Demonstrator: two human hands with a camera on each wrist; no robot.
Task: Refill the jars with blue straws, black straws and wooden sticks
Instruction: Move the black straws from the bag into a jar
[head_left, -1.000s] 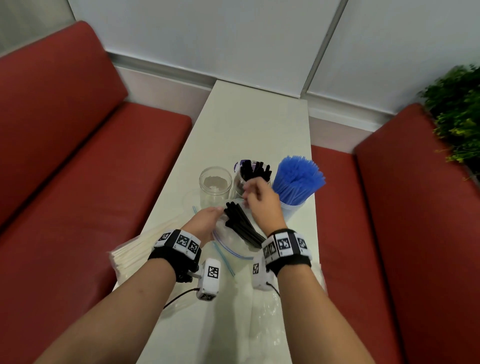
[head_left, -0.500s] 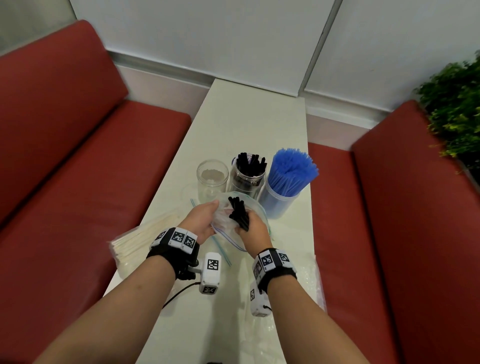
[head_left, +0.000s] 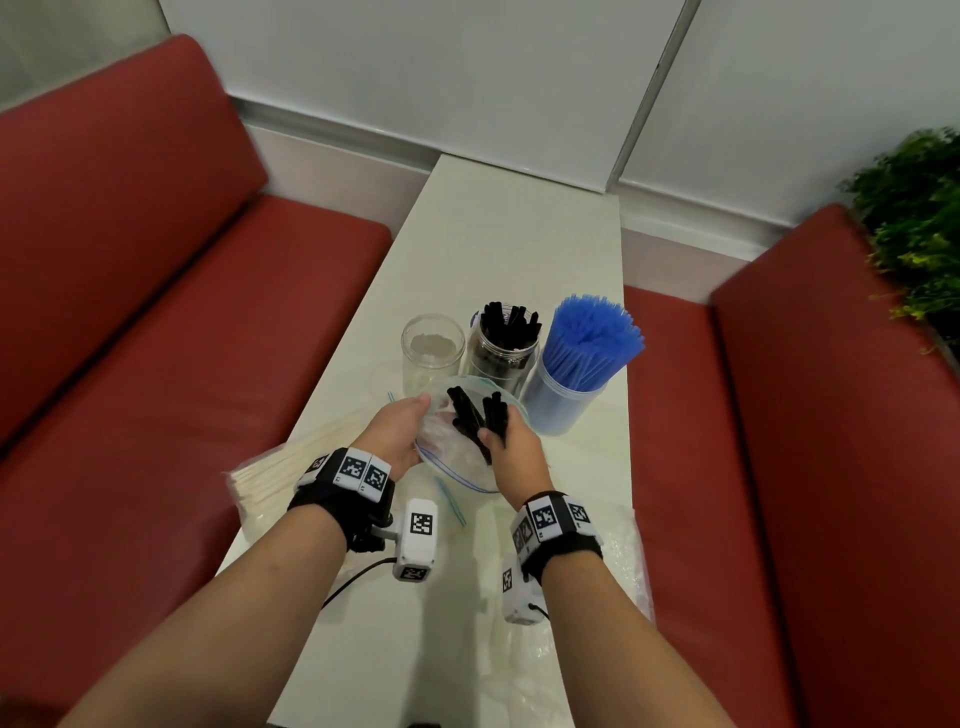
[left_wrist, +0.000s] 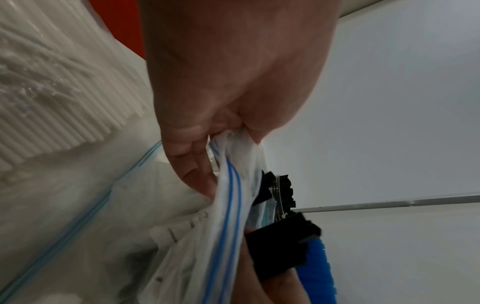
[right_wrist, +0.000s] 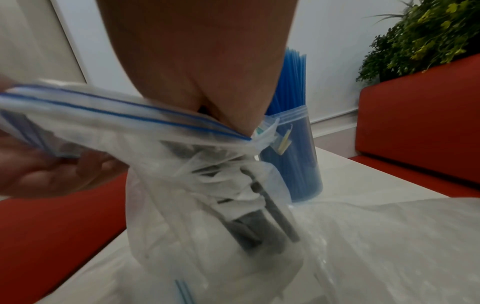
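The left hand (head_left: 397, 434) pinched the rim of a clear zip bag (head_left: 452, 449), its grip holding the mouth wide, on the white bench (head_left: 519, 249). The right hand (head_left: 514, 452) reached into that bag, its grip closed around a bunch of black straws (head_left: 493, 415). Just behind the bag stood three jars: an empty jar (head_left: 432, 351) to the left, a jar of black straws (head_left: 506, 343) directly behind, and a jar of blue straws (head_left: 579, 364) to the right. A packet of wooden sticks (head_left: 280, 467) lay left of the bag.
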